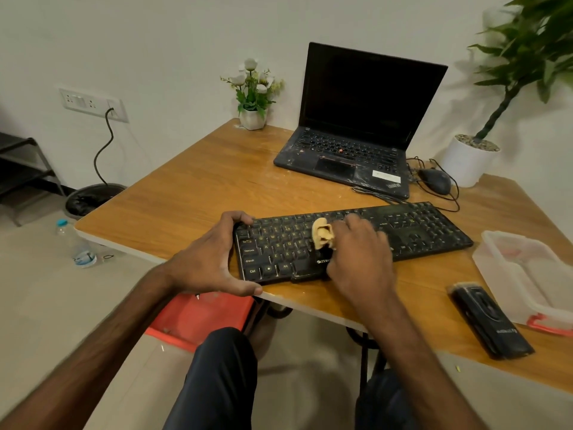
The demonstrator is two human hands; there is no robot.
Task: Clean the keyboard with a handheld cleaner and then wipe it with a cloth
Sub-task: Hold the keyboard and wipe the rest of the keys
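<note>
A black keyboard point(428, 229) lies along the near edge of the wooden table point(192, 187). My left hand point(214, 259) grips the keyboard's left end, thumb on the front edge and fingers over the back corner. My right hand point(356, 252) rests on the middle keys, closed on a crumpled tan cloth point(322, 235) that is pressed onto the keyboard. A black handheld cleaner point(490, 321) lies on the table to the right, near the front edge, apart from both hands.
An open black laptop point(350, 150) stands behind the keyboard, with a wired mouse point(435, 180) to its right. A clear plastic container point(524, 274) sits at the right. A small flower pot point(252, 117) and a large white planter point(468, 159) stand at the back.
</note>
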